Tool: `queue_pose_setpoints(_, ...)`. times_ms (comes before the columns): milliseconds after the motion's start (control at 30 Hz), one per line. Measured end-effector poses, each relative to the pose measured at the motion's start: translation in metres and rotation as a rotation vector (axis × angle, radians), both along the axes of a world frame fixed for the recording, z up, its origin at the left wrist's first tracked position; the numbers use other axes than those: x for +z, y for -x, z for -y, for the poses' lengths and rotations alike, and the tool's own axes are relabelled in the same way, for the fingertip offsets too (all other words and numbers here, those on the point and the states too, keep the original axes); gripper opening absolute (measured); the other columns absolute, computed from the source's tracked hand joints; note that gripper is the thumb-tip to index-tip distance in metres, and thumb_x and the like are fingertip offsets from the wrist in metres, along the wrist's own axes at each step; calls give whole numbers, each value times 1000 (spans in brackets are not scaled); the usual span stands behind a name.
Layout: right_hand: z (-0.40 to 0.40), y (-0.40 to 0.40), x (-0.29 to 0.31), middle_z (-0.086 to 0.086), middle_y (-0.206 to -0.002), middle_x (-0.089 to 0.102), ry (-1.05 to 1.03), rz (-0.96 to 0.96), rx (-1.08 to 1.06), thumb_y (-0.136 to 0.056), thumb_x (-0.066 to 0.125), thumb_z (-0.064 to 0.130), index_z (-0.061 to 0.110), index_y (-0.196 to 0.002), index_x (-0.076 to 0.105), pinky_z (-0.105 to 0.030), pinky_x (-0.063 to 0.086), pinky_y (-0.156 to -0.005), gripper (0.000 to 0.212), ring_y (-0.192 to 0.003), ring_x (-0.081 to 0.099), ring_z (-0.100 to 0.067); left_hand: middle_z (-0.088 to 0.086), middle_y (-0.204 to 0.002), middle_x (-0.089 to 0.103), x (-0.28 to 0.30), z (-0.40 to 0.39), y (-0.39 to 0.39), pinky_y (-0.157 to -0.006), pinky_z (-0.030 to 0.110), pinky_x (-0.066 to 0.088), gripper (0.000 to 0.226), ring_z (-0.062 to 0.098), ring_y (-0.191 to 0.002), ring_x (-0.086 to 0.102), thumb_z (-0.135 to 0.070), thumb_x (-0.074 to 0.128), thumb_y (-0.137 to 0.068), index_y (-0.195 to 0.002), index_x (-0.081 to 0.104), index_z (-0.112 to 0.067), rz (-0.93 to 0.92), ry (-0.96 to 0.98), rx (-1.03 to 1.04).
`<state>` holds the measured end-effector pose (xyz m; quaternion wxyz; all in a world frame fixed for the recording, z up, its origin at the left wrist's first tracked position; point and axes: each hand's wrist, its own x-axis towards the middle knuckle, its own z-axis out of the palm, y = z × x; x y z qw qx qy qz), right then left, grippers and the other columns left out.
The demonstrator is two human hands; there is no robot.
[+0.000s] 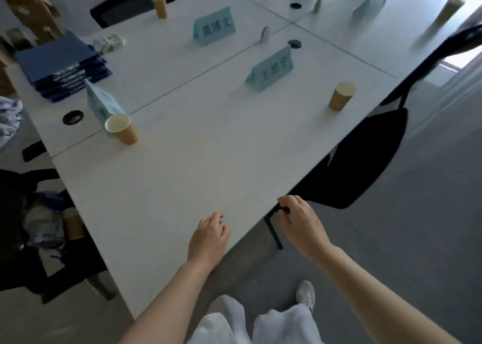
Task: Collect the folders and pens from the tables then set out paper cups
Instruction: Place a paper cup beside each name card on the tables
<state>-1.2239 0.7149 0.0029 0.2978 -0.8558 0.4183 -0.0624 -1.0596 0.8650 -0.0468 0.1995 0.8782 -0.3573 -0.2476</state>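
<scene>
Folders [61,65] are already gathered: a blue stack sits at the far left of the table [182,176], well apart from both hands. No loose folder or pen shows anywhere on the white top, so collection looks done, or close to it.

Cups are going out now. One brown cup [122,129] stands at the left edge just beside a tent card; a second cup [341,96] stands near the right edge, in front of a name card [271,69]. A third cup [159,5] is up at the far side by the black chair, and another, blurred, stands far right on the next table. A spare sleeve of cups [73,225] seems to rest off the table at the left, in a bag.

Right hand [300,219] is at the near table edge, fingers curled round a small dark thing; whether that is a pen or part of the chair, I can't tell. Left hand [208,236] rests flat on the tabletop, fingers loose, holding nothing.

My read: most seats in view are served, and any remaining seats lie outside the view.
</scene>
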Motion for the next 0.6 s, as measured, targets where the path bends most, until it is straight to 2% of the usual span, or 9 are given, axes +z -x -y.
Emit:
queue_pose_setpoints(267,99,121,10,-2,-123,55,-3,47,-52,-94,48,15,14,-125,53,-31,46,-87,32,-111,56,-22,10,-108,67,4,120,117,-85,36,46,25,28,-108,57,-23,48,-97,-119,57,-13,-77,150,219)
queue_pose_setpoints(433,163,177,17,-3,-117,56,-1,51,-61,-93,47,12,13,-123,54,-27,42,-84,31,-106,57,-22,7,-107,65,8,179,190,-73,27,41,27,20,-96,59,-26,48,-97,-121,56,-18,-97,176,162)
queue_pose_setpoints(600,214,203,21,-1,-114,57,-23,91,-96,-91,50,15,14,-117,55,-29,45,-83,26,-101,58,-22,7,-106,65,13,226,219,-74,24,40,26,18,-93,59,-24,49,-97,-120,57,-16,-85,198,164)
